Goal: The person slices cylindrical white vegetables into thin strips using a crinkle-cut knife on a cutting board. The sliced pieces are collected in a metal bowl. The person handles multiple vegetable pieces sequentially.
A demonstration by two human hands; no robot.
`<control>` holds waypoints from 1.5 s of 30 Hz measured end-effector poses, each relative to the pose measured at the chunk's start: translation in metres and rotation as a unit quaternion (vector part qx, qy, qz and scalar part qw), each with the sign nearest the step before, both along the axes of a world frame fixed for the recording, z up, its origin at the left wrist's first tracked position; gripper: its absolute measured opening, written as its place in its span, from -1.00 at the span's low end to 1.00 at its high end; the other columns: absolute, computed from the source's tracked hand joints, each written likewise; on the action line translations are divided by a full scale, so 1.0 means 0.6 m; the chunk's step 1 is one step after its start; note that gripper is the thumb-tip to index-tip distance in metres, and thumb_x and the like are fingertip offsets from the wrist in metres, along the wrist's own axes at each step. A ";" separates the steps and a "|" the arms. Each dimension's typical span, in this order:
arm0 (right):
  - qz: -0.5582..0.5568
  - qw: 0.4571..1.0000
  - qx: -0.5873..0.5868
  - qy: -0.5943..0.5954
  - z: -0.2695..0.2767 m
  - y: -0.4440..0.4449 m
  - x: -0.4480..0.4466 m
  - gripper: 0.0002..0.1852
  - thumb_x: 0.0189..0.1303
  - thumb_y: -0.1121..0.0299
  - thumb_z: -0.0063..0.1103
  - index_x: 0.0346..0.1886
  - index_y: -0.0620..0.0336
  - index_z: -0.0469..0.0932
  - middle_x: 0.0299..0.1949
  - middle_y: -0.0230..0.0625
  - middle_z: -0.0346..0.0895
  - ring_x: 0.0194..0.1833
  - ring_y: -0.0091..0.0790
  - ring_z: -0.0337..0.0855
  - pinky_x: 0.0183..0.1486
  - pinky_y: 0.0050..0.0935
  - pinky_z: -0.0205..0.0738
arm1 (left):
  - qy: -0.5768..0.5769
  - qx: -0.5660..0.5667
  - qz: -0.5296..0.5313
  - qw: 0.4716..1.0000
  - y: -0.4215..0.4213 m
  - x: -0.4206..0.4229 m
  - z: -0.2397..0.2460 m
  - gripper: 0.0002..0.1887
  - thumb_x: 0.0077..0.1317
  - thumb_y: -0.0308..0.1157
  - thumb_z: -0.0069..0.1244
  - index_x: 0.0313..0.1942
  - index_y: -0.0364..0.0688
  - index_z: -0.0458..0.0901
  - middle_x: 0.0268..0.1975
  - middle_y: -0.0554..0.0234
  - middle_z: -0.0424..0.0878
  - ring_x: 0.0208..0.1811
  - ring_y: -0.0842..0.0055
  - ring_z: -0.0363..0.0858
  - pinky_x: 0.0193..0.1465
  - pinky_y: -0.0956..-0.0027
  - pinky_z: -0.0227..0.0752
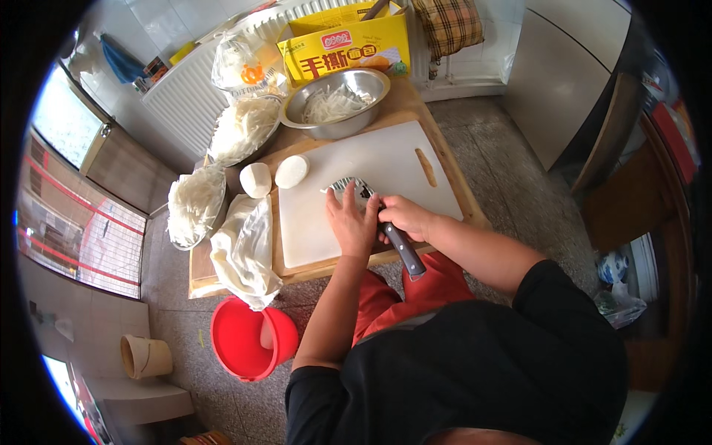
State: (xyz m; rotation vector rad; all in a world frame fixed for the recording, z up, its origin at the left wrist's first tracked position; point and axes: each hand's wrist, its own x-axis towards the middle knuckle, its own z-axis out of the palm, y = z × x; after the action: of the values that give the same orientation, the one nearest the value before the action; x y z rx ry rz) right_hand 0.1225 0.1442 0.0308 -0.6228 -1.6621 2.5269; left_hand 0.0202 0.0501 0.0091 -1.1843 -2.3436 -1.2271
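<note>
My right hand (405, 216) grips a kitchen knife by the front of its dark riveted handle (405, 251), which points back toward my body. The shiny blade (361, 186) lies low over the white cutting board (367, 150), reflecting striped light. My left hand (351, 225) rests at the blade with its fingers spread; whether something lies beneath the palm is hidden. Left of the hands, a cut round of white radish (292, 171) sits on the board's edge. Another peeled radish piece (256, 179) stands just off the board.
Shredded radish fills a steel bowl (360, 119), a heaped dish (245, 130) and another dish (196, 207). A crumpled plastic bag (242, 245) overhangs the wooden table's (470, 214) front edge, above a red bucket (222, 339). Behind stand a yellow carton (306, 47) and a filled bag (236, 61).
</note>
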 end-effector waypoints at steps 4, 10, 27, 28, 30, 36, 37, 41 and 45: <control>-0.015 0.998 -0.042 0.046 0.002 -0.012 0.004 -0.78 0.18 0.54 -0.14 -0.09 0.31 0.35 -0.39 -0.13 0.49 -0.53 -0.31 0.55 -0.47 -0.37 0.52 | -0.024 0.049 -0.043 0.998 -0.003 0.002 0.006 -0.52 0.18 -0.13 0.14 0.06 -0.17 0.56 0.24 -0.43 0.22 0.23 -0.19 0.26 0.27 0.02 0.18; 0.000 0.989 -0.059 0.133 0.077 -0.002 0.023 -0.77 0.09 0.56 -0.12 -0.15 0.31 0.39 -0.36 -0.15 0.49 -0.43 -0.31 0.58 -0.34 -0.37 0.56 | 0.041 0.088 -0.110 0.989 0.006 -0.002 0.090 -0.53 0.16 -0.15 0.16 0.05 -0.16 0.57 0.23 -0.38 0.25 0.26 -0.18 0.22 0.31 -0.01 0.13; -0.081 0.961 0.051 0.259 0.276 0.078 0.020 -0.80 0.07 0.58 -0.05 -0.20 0.38 0.37 -0.39 -0.10 0.49 -0.38 -0.32 0.59 -0.29 -0.36 0.55 | 0.177 0.161 -0.204 0.949 0.199 -0.150 0.356 -0.71 0.24 -0.29 0.09 -0.07 -0.20 0.64 0.13 -0.32 0.40 0.23 -0.05 0.32 0.28 0.09 0.20; -0.093 0.962 0.041 0.255 0.267 0.078 0.017 -0.82 0.09 0.58 -0.06 -0.20 0.39 0.37 -0.39 -0.10 0.49 -0.38 -0.30 0.60 -0.28 -0.34 0.56 | 0.245 0.118 -0.161 0.949 0.228 -0.197 0.344 -0.66 0.27 -0.20 0.05 0.02 -0.12 0.60 0.21 -0.29 0.32 0.30 -0.05 0.21 0.31 0.00 0.12; -0.132 0.965 0.005 0.228 0.224 0.082 0.012 -0.83 0.10 0.59 -0.08 -0.20 0.40 0.37 -0.37 -0.08 0.50 -0.38 -0.28 0.60 -0.28 -0.32 0.57 | 0.199 0.001 -0.073 0.977 0.272 -0.284 0.307 -0.55 0.34 0.00 -0.12 0.20 0.14 0.43 0.40 -0.08 0.01 0.44 -0.06 -0.13 0.31 -0.29 -0.10; -0.200 0.969 -0.077 0.124 0.074 0.099 0.056 -0.86 0.11 0.61 -0.12 -0.23 0.39 0.33 -0.37 0.02 0.49 -0.38 -0.20 0.60 -0.31 -0.28 0.57 | 0.105 0.032 -0.104 0.989 0.311 -0.374 0.239 -0.56 0.39 -0.01 -0.15 0.07 -0.11 0.57 0.21 0.01 0.45 0.17 0.19 0.44 0.12 -0.02 0.31; -0.191 0.971 -0.079 0.116 0.053 0.099 0.062 -0.86 0.11 0.61 -0.12 -0.24 0.39 0.32 -0.37 0.03 0.49 -0.39 -0.20 0.60 -0.32 -0.28 0.57 | -0.005 0.081 -0.102 0.991 0.309 -0.374 0.226 -0.59 0.39 -0.04 -0.13 -0.02 -0.18 0.60 0.07 0.07 0.53 0.02 0.29 0.49 0.01 0.10 0.35; -0.195 0.970 -0.090 0.116 -0.025 0.107 0.080 -0.90 0.10 0.60 -0.12 -0.29 0.36 0.30 -0.43 0.05 0.49 -0.44 -0.20 0.59 -0.39 -0.33 0.55 | -0.336 0.253 -0.103 0.901 0.287 -0.314 0.207 -0.70 0.35 -0.23 -0.01 -0.33 -0.32 0.66 -0.43 0.32 0.63 -0.43 0.62 0.54 -0.41 0.53 0.39; -0.193 0.972 -0.070 0.111 -0.002 0.080 0.079 -0.90 0.09 0.59 -0.11 -0.29 0.34 0.32 -0.43 -0.01 0.50 -0.46 -0.26 0.58 -0.40 -0.37 0.55 | -0.248 0.124 -0.137 0.951 0.200 -0.336 0.145 -0.83 0.23 -0.36 0.09 -0.35 -0.31 0.64 -0.51 0.29 0.63 -0.51 0.58 0.54 -0.42 0.47 0.39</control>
State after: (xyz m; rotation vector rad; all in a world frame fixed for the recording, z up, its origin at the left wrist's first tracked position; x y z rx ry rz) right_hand 0.1700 0.1924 0.0293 -0.5800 -1.1669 2.3391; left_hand -0.1812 0.1701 0.0960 -1.2562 -2.2885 -2.0577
